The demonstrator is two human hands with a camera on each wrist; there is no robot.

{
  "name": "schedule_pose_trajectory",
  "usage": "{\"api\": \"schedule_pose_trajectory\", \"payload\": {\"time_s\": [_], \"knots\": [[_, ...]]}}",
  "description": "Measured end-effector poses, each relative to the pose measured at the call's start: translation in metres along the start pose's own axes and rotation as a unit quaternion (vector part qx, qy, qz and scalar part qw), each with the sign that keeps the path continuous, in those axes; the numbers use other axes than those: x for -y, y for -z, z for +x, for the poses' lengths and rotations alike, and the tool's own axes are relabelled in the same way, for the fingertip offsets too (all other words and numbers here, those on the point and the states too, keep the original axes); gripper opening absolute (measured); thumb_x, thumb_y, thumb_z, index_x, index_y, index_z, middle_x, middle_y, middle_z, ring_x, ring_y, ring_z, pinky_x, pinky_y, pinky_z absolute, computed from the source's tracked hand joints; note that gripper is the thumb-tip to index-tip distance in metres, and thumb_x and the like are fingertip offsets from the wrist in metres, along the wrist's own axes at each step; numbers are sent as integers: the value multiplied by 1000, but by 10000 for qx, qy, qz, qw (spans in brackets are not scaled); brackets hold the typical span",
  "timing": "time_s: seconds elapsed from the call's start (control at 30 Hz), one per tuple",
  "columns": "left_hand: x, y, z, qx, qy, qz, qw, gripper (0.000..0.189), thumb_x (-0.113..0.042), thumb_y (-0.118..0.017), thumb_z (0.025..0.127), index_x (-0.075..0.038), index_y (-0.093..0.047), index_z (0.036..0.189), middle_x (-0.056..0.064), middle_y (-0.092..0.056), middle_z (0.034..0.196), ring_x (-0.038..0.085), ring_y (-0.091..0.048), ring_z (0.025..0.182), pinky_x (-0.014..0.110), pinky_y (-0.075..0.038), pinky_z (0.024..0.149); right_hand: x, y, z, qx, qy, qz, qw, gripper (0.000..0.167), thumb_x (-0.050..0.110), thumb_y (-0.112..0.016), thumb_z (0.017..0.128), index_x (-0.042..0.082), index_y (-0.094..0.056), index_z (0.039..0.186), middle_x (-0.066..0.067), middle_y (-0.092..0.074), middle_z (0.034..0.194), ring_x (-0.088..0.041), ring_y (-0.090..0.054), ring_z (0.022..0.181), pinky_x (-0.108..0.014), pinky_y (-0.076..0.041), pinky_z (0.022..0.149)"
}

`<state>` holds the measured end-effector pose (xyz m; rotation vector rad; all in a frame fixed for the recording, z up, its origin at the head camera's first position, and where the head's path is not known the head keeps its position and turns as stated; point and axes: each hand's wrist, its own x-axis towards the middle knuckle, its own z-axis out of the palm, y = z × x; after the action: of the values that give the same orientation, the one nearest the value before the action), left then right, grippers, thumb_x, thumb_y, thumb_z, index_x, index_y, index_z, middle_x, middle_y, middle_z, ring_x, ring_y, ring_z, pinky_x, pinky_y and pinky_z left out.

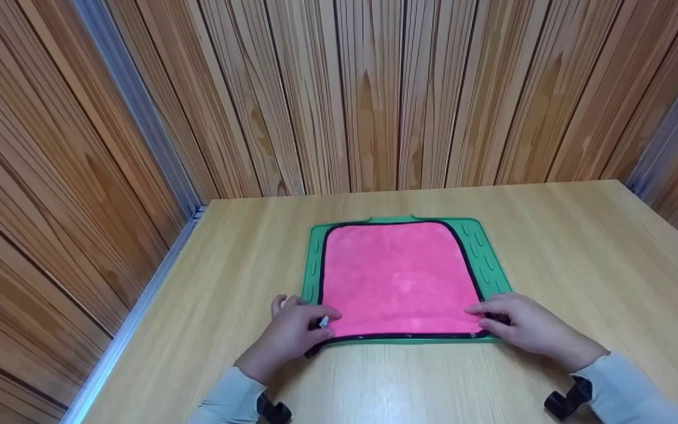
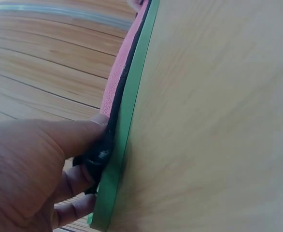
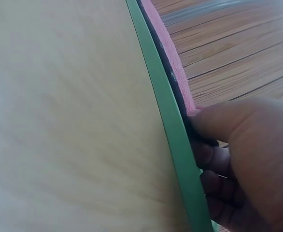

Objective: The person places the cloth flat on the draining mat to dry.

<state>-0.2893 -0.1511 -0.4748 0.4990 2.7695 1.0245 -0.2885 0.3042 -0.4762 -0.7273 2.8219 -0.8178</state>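
Note:
A pink cloth [image 1: 398, 277] with black edging lies spread over a green board [image 1: 486, 256], whose sides show beyond it. At the cloth's near left corner, my left hand [image 1: 292, 330] pinches the edge; in the left wrist view the thumb [image 2: 78, 135] is on top and the fingers are beneath the black edging [image 2: 100, 152]. A small pale bit [image 1: 324, 322] shows between thumb and finger. The near right corner is pinched by my right hand [image 1: 527, 321]. In the right wrist view its thumb [image 3: 219, 118] presses the pink side, with other fingers curled below, beside the board's rim [image 3: 173, 130].
The board rests on a light wooden table [image 1: 245, 253]. Wood-plank walls [image 1: 368, 94] stand behind and at the left, with a metal strip [image 1: 133, 318] along the table's left edge. Dark wrist straps [image 1: 568, 400] sit at the sleeves.

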Motion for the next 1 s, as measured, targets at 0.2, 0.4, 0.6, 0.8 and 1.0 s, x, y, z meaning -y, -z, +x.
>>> {"api": "schedule_pose_trajectory", "payload": {"time_s": [0.2,0.4,0.6,0.8,1.0], "knots": [[-1,0,1,-52,-30,388,9992,25,-20,-85,102,-18,-87,126,7,-85,123,34,-55,127,76,-7,131,5,2,0,55,-270,-69,9996,34,29,-75,109,18,-81,141,0,-72,115,-5,-57,95,-23,-52,78],[-3,1,1,-119,-209,777,9967,28,-23,-87,100,-15,-87,127,15,-81,132,39,-55,133,79,-9,130,6,2,-1,76,-397,239,9989,34,27,-77,108,16,-81,140,2,-65,110,-3,-51,90,-21,-46,72],[-5,-1,2,-195,-275,1122,9931,32,-27,-88,99,-14,-86,128,15,-80,132,38,-55,133,79,-12,129,8,3,-1,79,-393,2,9992,33,27,-78,106,18,-82,138,4,-63,108,-3,-50,89,-22,-43,72],[-7,-1,0,-265,-274,1296,9908,34,-30,-88,99,-14,-85,129,16,-78,131,40,-53,136,79,-13,129,9,3,0,61,-432,-208,9988,31,30,-81,105,23,-83,135,5,-65,111,-5,-51,92,-22,-44,75],[-13,0,-4,-418,-182,1412,9889,25,-29,-89,98,-16,-86,119,16,-73,127,43,-48,140,79,-15,129,12,8,3,174,-371,-395,9984,31,34,-80,105,24,-83,134,4,-64,114,-7,-51,93,-22,-43,75]]}}
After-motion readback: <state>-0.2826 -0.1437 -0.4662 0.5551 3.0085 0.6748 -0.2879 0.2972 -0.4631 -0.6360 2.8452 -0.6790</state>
